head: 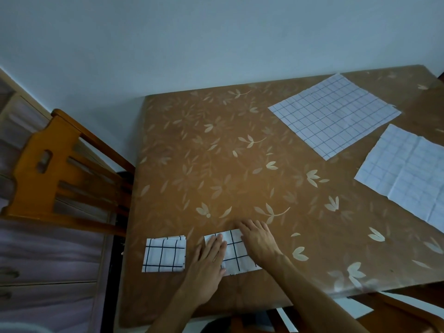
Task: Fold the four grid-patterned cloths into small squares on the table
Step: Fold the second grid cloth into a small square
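A white cloth with a dark grid, folded into a small square (pixel 164 255), lies near the table's front left. Just right of it lies a second folded grid cloth (pixel 234 251). My left hand (pixel 209 265) presses flat on its left part and my right hand (pixel 257 241) lies flat on its right part, fingers spread. Two more grid cloths lie unfolded and flat: one (pixel 334 115) at the far right of the table, another (pixel 408 174) at the right edge, partly cut off by the frame.
The table (pixel 216 164) has a brown cover with a pale leaf pattern. A wooden chair (pixel 62 174) stands at its left side, with drawers (pixel 48 272) beyond. A pale wall runs behind. Another chair's edge shows at the bottom right.
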`<state>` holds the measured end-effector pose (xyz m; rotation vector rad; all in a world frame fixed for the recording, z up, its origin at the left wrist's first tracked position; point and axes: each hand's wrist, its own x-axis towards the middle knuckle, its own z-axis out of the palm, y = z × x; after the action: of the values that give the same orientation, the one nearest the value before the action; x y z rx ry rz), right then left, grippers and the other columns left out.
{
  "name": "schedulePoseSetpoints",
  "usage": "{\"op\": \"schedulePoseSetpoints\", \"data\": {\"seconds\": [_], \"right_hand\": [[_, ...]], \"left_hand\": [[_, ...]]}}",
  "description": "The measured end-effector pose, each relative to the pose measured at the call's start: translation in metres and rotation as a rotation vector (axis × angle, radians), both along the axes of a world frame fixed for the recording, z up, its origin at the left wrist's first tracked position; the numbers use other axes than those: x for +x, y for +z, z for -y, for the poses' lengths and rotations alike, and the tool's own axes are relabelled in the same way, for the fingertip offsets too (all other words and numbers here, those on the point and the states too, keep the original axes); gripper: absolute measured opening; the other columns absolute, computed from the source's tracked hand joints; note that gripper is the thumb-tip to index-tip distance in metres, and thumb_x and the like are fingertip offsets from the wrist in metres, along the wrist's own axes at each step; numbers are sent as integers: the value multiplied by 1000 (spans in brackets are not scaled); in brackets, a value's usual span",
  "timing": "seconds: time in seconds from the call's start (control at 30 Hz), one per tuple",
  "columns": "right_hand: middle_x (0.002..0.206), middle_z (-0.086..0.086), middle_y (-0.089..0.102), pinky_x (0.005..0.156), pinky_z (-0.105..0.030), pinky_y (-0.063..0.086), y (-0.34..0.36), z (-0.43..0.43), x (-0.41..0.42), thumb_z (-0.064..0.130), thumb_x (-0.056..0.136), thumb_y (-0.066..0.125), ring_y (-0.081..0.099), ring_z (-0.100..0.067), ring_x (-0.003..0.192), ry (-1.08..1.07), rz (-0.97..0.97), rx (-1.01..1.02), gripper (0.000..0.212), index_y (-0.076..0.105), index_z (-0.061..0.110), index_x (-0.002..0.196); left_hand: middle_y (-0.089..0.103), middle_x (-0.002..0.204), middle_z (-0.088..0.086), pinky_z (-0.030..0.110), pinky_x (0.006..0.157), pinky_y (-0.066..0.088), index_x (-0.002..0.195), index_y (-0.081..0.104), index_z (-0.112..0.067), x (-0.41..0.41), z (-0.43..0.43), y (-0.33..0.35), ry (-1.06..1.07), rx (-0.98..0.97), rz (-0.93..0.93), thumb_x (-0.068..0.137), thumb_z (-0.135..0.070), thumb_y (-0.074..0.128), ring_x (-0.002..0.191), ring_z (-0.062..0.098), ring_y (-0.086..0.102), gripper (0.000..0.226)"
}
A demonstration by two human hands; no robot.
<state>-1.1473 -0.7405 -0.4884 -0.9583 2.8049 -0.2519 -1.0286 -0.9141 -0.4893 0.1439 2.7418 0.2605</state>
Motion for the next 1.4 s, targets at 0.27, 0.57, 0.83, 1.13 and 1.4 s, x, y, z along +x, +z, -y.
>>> {"op": "schedulePoseSetpoints", "data": {"seconds": [0.27,0.57,0.83,1.13,1.4], "right_hand": [[109,5,69,74,-32,52,21,-6,-5,13,83,46,65,-22,95,-147,367,-143,38,67,28,111],[101,-17,72,76,-36,55,41,-34,9,15,91,61,71,-28,90,-649,1052,-663,15,65,5,100],[97,-8,74,70,-31,55,56,-40,28,18,94,63,69,-20,80,-626,1159,-755,25,65,-2,109],[103,-7,76,88,-44,57,67,-47,32,16,91,69,73,-27,95,-609,1150,-830,21,72,15,112],[104,-11,75,86,-37,56,65,-50,30,8,92,64,70,-29,95,-634,1192,-911,18,77,11,104]], "left_hand": [[-14,163,-12,37,124,8,154,17,-36,8,5,9,255,238,-124,99,-37,50,149,8,-18,64],[58,122,-11,24,83,46,140,39,-31,-14,2,25,999,850,-80,91,-38,66,109,8,58,57],[75,106,-1,31,82,56,106,73,-20,-12,8,38,947,1112,270,94,-28,65,99,16,70,16],[76,101,-7,29,84,54,103,73,-21,-7,13,57,862,1098,262,93,-33,65,99,12,70,18],[71,112,11,40,79,59,106,73,-14,-5,18,61,897,1297,321,90,-15,68,88,20,73,17]]}}
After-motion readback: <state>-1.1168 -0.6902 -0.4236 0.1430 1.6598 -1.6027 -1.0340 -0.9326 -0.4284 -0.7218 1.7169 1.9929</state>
